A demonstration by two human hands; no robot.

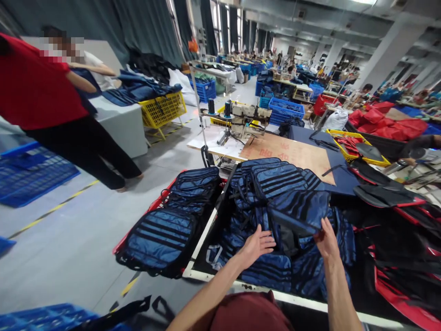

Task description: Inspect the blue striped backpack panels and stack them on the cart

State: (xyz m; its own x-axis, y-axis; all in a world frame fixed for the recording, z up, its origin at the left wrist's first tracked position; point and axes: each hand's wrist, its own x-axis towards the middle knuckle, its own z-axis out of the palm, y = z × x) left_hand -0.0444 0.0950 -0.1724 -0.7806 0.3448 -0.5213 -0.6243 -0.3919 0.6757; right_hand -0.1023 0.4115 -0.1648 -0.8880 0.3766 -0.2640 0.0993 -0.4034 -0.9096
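Gripping bag (300, 209): right hand (326, 239); left hand (257, 245) spread

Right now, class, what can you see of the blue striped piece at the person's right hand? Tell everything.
The blue striped piece is mottled dark blue with bent black stripes, fabric by its look. It slants over a heap of blue backpacks in the white-edged bin. The right hand grips its near right corner; the left hand is open nearby, apparently not touching it. Whether it belongs to a bag is unclear.
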